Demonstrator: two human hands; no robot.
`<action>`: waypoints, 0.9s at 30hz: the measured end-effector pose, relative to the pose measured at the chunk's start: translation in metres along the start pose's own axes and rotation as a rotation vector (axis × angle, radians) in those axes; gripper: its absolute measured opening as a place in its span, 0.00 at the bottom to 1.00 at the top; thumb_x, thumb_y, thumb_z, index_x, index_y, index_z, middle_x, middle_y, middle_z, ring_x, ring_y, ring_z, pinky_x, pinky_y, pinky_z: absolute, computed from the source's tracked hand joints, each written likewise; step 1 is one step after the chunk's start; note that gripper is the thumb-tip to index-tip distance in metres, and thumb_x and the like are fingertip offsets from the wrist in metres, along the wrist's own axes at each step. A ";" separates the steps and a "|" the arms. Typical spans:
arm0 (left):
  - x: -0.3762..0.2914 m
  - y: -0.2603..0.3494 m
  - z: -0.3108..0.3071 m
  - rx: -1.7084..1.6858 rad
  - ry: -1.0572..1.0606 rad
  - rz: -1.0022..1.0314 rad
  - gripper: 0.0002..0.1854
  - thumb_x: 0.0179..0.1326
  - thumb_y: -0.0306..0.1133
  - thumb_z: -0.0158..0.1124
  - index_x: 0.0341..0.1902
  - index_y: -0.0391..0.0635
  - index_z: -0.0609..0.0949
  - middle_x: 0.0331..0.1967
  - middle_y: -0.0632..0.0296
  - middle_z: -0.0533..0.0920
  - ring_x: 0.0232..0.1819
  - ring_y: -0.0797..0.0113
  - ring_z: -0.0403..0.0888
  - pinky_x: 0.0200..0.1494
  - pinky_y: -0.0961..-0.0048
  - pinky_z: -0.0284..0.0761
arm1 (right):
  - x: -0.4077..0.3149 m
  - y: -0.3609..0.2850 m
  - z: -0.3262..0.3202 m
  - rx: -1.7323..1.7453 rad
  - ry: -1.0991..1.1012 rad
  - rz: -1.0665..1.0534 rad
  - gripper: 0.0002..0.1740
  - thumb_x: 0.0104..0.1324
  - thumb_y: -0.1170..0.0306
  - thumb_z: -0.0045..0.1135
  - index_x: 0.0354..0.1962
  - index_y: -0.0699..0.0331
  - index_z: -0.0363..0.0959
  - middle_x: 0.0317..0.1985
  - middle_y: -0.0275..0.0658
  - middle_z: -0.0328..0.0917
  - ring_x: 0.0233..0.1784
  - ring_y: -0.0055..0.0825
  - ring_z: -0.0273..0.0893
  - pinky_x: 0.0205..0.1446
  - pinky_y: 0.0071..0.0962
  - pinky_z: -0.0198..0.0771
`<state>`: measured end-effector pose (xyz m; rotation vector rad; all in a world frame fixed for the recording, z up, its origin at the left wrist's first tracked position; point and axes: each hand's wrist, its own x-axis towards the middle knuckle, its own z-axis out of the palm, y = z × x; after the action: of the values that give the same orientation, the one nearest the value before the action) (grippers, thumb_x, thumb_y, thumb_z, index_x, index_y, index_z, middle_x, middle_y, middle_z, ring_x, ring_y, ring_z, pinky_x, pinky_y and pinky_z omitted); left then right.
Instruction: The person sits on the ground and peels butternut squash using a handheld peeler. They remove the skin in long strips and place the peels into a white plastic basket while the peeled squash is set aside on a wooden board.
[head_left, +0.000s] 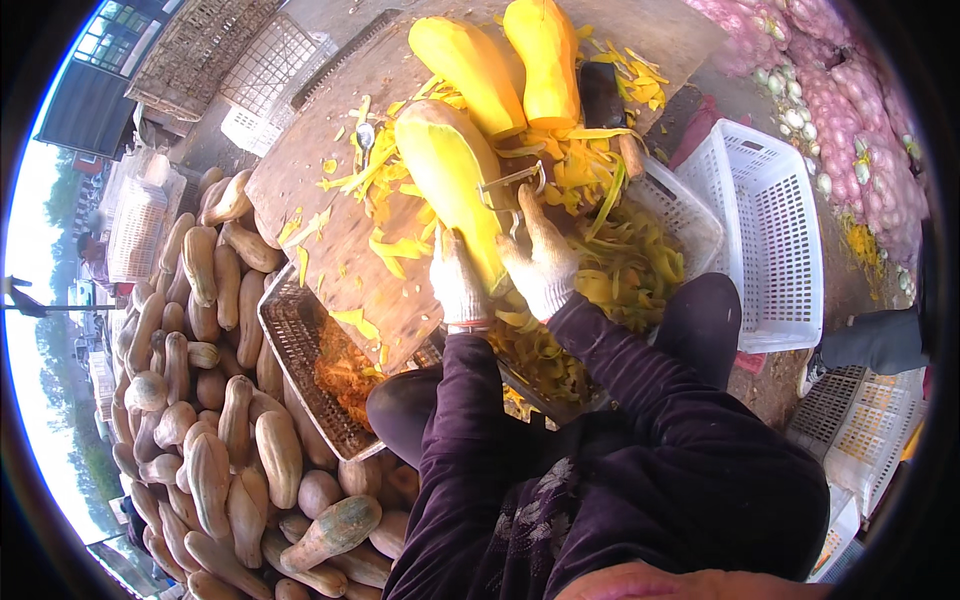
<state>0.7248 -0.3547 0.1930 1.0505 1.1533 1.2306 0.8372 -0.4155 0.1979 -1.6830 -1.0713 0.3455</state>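
A partly peeled butternut-type squash (442, 161) lies lengthwise on the wooden board (345, 247), with strips of paler skin still on it. My left hand (459, 277), in a white knit glove, rests against its near end. In my gloved right hand (541, 259) is a metal Y-shaped peeler (511, 180), its blade at the squash's right side. Two peeled squashes, one on the left (472, 71) and one on the right (544, 64), lie beyond. Peel strips (390, 251) are scattered around them. Beneath my hands, a crate holds a heap of peelings (630, 270).
A cleaver (600, 94) with a wooden handle lies at the board's right, a metal spoon (365, 136) at left. Unpeeled squashes (232, 427) pile up on the left beside a crate of orange pulp (341, 367). At right stand a white crate (772, 315) and net sacks of onions (847, 127).
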 end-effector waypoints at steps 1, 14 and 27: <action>-0.001 0.002 -0.001 -0.029 0.022 -0.049 0.27 0.78 0.41 0.58 0.71 0.34 0.75 0.60 0.48 0.84 0.57 0.60 0.83 0.61 0.66 0.77 | -0.002 -0.003 0.000 -0.021 -0.032 0.013 0.44 0.64 0.65 0.70 0.76 0.61 0.61 0.67 0.55 0.76 0.67 0.48 0.79 0.69 0.35 0.74; -0.027 0.003 -0.014 0.915 0.274 0.414 0.25 0.74 0.43 0.60 0.69 0.44 0.78 0.50 0.41 0.86 0.49 0.43 0.85 0.53 0.53 0.80 | 0.041 -0.008 -0.013 0.032 -0.330 0.060 0.44 0.67 0.57 0.68 0.78 0.49 0.61 0.60 0.57 0.81 0.56 0.47 0.85 0.61 0.37 0.78; -0.026 0.002 -0.015 0.767 0.256 0.360 0.22 0.77 0.42 0.56 0.67 0.42 0.81 0.57 0.45 0.86 0.56 0.46 0.85 0.61 0.57 0.79 | -0.093 0.019 -0.059 0.030 -0.668 0.222 0.47 0.67 0.55 0.70 0.79 0.47 0.57 0.67 0.60 0.74 0.69 0.49 0.77 0.69 0.37 0.74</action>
<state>0.7097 -0.3808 0.1944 1.7632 1.7606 1.2406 0.8349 -0.5252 0.1790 -1.7017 -1.3388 1.1177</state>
